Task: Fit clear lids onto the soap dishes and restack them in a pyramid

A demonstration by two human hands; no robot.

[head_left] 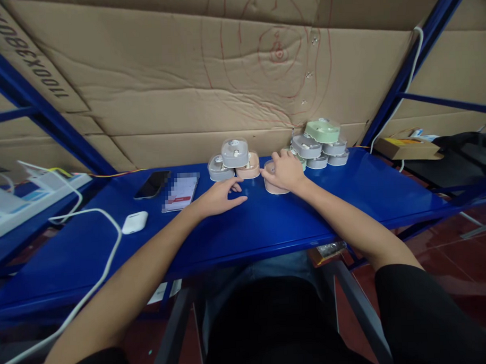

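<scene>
My right hand is closed over a small pink rounded box that rests on the blue table; part of the box is hidden under the fingers. My left hand holds nothing, its thumb stretched out and its fingers loosely bent apart. Just behind it is a small stack: a grey box with a clear lid on top of another grey box and a peach box. Beyond my right hand stands a bigger stack, several grey boxes with a green box on top.
The blue table bears a black phone, a phone with a lit screen and a white earbud case. A white cable crosses the left side. Cardboard walls the back; a power strip lies far left.
</scene>
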